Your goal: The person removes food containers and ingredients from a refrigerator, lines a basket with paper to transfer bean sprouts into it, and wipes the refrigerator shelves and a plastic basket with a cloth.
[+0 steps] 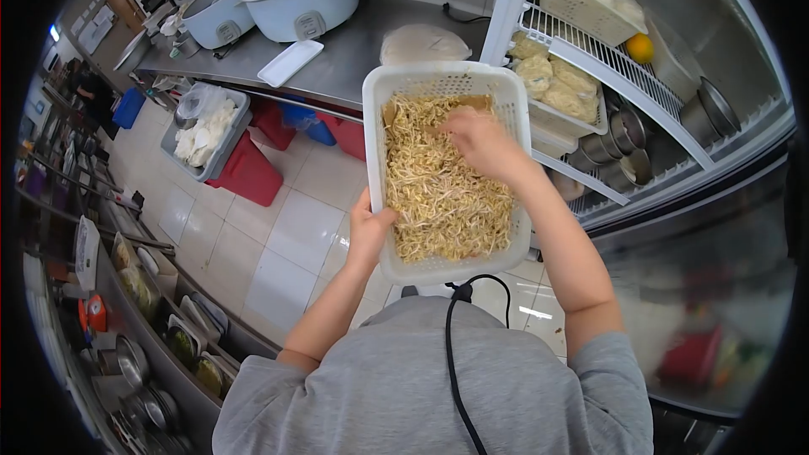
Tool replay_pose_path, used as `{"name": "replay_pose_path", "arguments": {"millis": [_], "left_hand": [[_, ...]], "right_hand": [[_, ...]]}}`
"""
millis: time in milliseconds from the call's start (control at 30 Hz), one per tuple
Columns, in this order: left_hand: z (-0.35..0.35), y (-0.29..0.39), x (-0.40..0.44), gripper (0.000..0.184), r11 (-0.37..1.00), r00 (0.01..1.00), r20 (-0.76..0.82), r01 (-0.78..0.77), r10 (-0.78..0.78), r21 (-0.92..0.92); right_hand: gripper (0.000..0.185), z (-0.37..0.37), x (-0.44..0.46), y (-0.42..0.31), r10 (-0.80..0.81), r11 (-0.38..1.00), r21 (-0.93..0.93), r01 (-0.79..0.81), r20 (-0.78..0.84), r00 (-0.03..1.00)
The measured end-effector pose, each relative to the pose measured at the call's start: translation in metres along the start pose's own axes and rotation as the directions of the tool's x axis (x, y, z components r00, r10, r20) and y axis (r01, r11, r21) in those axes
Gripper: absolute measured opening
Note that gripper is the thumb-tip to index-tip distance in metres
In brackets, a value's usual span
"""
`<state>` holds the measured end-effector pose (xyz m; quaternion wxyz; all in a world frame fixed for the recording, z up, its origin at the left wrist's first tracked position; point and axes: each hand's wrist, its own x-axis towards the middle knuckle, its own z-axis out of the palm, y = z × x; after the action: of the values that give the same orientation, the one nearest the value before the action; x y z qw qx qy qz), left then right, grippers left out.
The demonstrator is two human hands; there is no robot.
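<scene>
A white perforated plastic basket (373, 131) full of bean sprouts (451, 198) is in front of my body, tilted toward me. My left hand (368, 223) grips its left wall, thumb over the rim. My right hand (482, 141) is inside the basket, at the far part of the sprouts, with its fingers bent together. What the fingertips pinch there, sprouts or a bit of brown liner, I cannot make out. Brown paper-like liner (480, 102) shows along the far inner edge.
An open fridge at right holds wire shelves (619, 50), bagged noodles-like food (560, 84), metal pots (708, 109) and an orange (640, 49). Behind the basket, a steel counter (350, 55) bears rice cookers (302, 4) and a white tray (291, 63). Red bins (253, 170) stand underneath.
</scene>
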<state>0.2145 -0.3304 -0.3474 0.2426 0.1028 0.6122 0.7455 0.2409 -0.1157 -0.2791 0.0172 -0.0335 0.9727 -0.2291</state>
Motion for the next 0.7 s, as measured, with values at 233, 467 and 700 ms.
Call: {"name": "replay_pose_path", "arguments": {"millis": [233,467,700], "left_hand": [[-0.002,-0.003,0.003,0.051,0.999,0.999,-0.014,-0.040,0.040,0.002],[0.000,-0.006,0.003,0.050,1.000,1.000,0.017,-0.022,0.022,-0.005],[0.002,-0.005,0.007,0.049,1.000,1.000,0.004,-0.017,0.017,-0.025]], "right_hand": [[0.044,0.020,0.000,0.037,0.178,0.981,-0.039,-0.187,-0.173,0.969],[0.042,0.021,0.041,0.018,0.119,0.987,0.153,-0.054,-0.458,0.881],[0.037,0.013,0.045,0.013,0.005,0.990,0.138,0.037,-0.290,0.957]]}}
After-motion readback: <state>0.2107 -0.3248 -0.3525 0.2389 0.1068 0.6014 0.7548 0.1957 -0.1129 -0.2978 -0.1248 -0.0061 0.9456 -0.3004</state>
